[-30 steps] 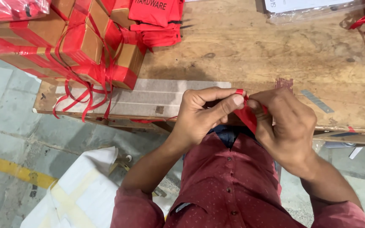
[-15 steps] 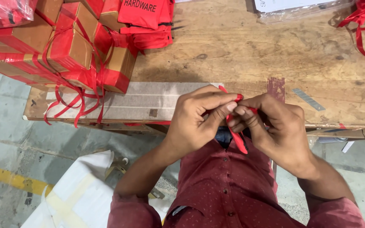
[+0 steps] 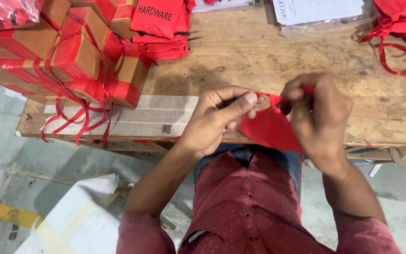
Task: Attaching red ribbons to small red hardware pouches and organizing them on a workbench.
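We see a small red cloth pouch (image 3: 268, 128) at centre frame, limp and creased, stretched at its top edge, its body hanging down over the table's front edge.

The person wears a dark red, short-sleeved cotton shirt (image 3: 254, 207) sprinkled all over with a fine pattern of tiny pale dots. A placket runs down the front, closed by a row of small dark buttons (image 3: 245, 213), and the collar lies open at the neck. The short sleeves (image 3: 142, 235) end above the elbows, each finished with a plain stitched hem, so both forearms are bare. Below the shirt's hem shows a strip of blue denim trousers (image 3: 240, 153). The left hand (image 3: 217, 120) and the right hand (image 3: 320, 117) are bare, without gloves, rings or a watch; the fingers (image 3: 240, 101) have short nails.
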